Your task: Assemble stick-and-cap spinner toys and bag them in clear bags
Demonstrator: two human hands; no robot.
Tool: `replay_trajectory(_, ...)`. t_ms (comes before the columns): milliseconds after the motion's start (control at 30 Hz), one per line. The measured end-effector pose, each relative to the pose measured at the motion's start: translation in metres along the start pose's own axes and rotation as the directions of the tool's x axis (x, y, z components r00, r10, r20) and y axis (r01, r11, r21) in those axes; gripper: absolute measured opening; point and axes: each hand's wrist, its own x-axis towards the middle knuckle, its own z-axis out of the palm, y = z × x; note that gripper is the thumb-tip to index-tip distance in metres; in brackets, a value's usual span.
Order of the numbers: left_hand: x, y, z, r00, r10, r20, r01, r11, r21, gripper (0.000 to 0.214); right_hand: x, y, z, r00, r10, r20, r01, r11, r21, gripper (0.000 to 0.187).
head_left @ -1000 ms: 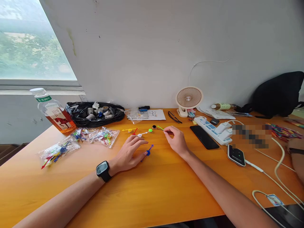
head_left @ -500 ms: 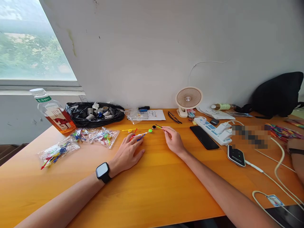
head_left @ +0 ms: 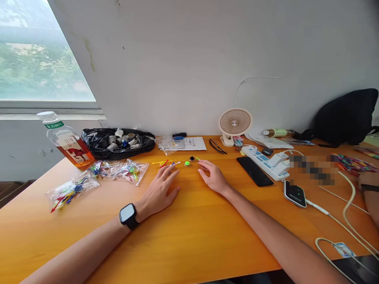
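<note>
1. At the far left, our drink bottle point(head_left: 76, 152) leaned in the view, and clear bags point(head_left: 74, 191) of small coloured plastic pieces lay on the table point(head_left: 189, 232) nearer to us.
2. To the right of the bags, a yellow piece point(head_left: 162, 163) lay loose on the table, with a red piece point(head_left: 164, 164) crossing in front of it in our view.
3. Our left hand point(head_left: 160, 189) was palm down, its fingers parted and its thumb held away, enclosing nothing. A blue and white piece point(head_left: 175, 163) showed at its fingertips; we could not tell whether they touched.
4. Between our hands, a green disc point(head_left: 187, 163) sat with a black disc point(head_left: 192, 158) just beyond it. We judged the step in hand to be setting these loose pieces out in a loose row.
5. At the tips of our right hand point(head_left: 214, 177) a thin green strip point(head_left: 197, 159) showed. Thumb and forefinger stood apart, but we could not tell whether the other fingers gripped the strip, or whether it joined the black disc.
6. The next move, we judged, called for a light fingertip touch on the strip, without nudging the nearby discs.
</note>
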Motion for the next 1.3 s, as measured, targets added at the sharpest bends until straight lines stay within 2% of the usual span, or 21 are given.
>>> replay_trajectory(100,0.003,0.005,-0.006,0.969,0.194,0.153,-0.165,0.969,-0.185,0.044,0.000,0.000,0.000,1.000,0.014,-0.002,-0.014,1.000,0.005,0.031)
replay_trajectory(167,0.004,0.008,-0.009,0.938,0.264,0.223,-0.199,0.941,-0.274,0.037,-0.001,-0.001,0.000,1.000,0.013,-0.012,-0.013,1.000,0.001,0.031)
replay_trajectory(267,0.006,0.008,-0.012,0.932,0.257,0.257,-0.172,0.935,-0.311,0.039,-0.001,-0.001,0.000,1.000,0.016,-0.012,-0.016,1.000,0.000,0.032)
replay_trajectory(433,0.006,0.008,-0.017,0.906,0.253,0.340,-0.169,0.952,-0.256,0.056,0.001,-0.004,-0.001,0.998,0.035,-0.054,-0.035,0.999,-0.010,0.024)
replay_trajectory(633,0.005,0.009,-0.018,0.919,0.250,0.304,-0.182,0.955,-0.236,0.057,0.004,-0.016,-0.010,0.986,-0.001,-0.167,-0.019,0.993,-0.114,0.024)
replay_trajectory(867,0.003,0.008,-0.014,0.950,0.186,0.252,-0.123,0.961,-0.247,0.056,0.002,-0.021,-0.010,0.984,0.001,-0.177,-0.025,0.991,-0.133,0.034)
replay_trajectory(967,0.002,0.007,-0.013,0.960,0.168,0.224,-0.111,0.963,-0.246,0.060,0.001,-0.025,-0.008,0.989,-0.004,-0.145,-0.011,0.995,-0.098,0.035)
replay_trajectory(1133,-0.001,0.005,-0.010,0.971,0.135,0.195,-0.090,0.971,-0.222,0.073,-0.002,-0.034,-0.005,1.000,0.009,-0.015,-0.008,0.999,0.041,0.040)
replay_trajectory(1200,-0.001,0.005,-0.010,0.971,0.134,0.200,-0.088,0.970,-0.225,0.073,-0.001,-0.035,-0.006,0.998,0.021,-0.051,-0.018,0.998,0.062,0.037)
replay_trajectory(1300,-0.001,0.004,-0.009,0.966,0.141,0.217,-0.093,0.971,-0.219,0.070,0.003,-0.030,-0.011,0.981,0.037,-0.191,-0.027,0.998,0.055,0.028)
